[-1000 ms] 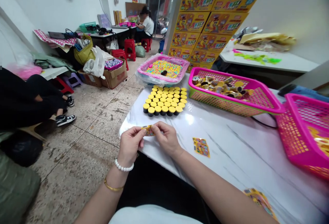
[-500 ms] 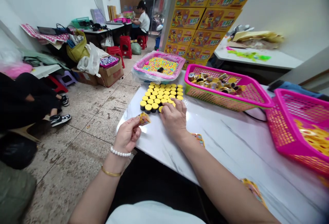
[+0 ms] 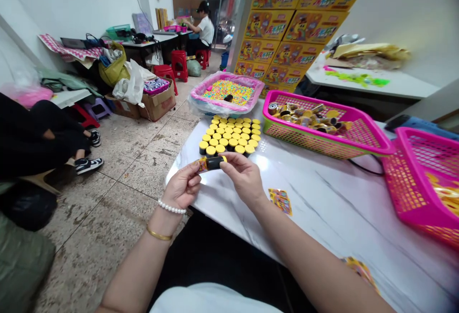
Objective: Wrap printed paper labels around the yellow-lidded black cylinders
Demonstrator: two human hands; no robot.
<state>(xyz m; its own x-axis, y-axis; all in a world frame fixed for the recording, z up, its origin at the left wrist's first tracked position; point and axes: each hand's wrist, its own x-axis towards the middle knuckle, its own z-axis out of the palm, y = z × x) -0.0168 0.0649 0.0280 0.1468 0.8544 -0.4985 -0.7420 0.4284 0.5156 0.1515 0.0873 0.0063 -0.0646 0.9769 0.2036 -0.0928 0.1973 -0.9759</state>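
Observation:
My left hand (image 3: 182, 184) pinches a small yellow printed wrapper (image 3: 202, 164) between thumb and fingers, just past the table's front corner. My right hand (image 3: 245, 179) grips a small black container (image 3: 214, 162) by its yellow-capped end. The container lies sideways, its other end meeting the wrapper; whether it is inside the opening I cannot tell. Right behind the hands stand rows of upright black containers with yellow caps (image 3: 225, 136). A few flat printed wrappers (image 3: 280, 201) lie to the right of my right forearm, and more wrappers (image 3: 360, 271) are near the table's front edge.
Behind the rows sits a pink lined basin (image 3: 256, 94) of colourful beads. A pink basket (image 3: 322, 145) holds wrapped containers; another pink basket (image 3: 405, 179) holds yellow pieces. Yellow boxes (image 3: 272, 26) are stacked behind. A seated person's legs (image 3: 46, 136) are at left; another person (image 3: 204, 26) works farther back.
My right hand has lifted a yellow-capped container out of the front row and brought it sideways to the wrapper in my left hand. The view has shifted slightly.

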